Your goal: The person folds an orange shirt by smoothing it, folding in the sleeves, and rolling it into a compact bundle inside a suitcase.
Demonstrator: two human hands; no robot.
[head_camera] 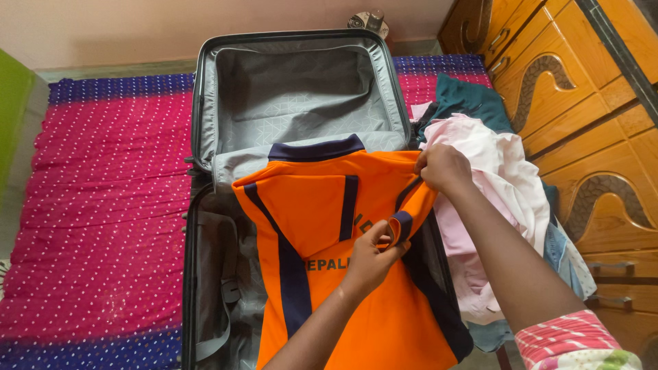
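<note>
An orange short-sleeved jersey with navy collar and navy stripes point(322, 226) is spread face down over the open grey hard-shell suitcase point(295, 89), directly under both hands. Its right sleeve is folded inward across the back. The navy-edged cuff of that sleeve is pinched between the thumb and fingers of the left hand point(373, 257), which is closed on the cloth near the middle of the jersey. The shoulder seam of the same sleeve is gripped by the right hand point(444, 166), closed on the fabric just above and to the right of the left hand. A loose heap of pale pink, white and teal clothes point(493, 178) is piled just beyond the right hand, touching the suitcase's edge. A magenta bedspread with white dots point(103, 205) is seen well to the left of the left hand, beneath the suitcase. Carved wooden drawers point(582, 103) are stood past the heap, to the right.
</note>
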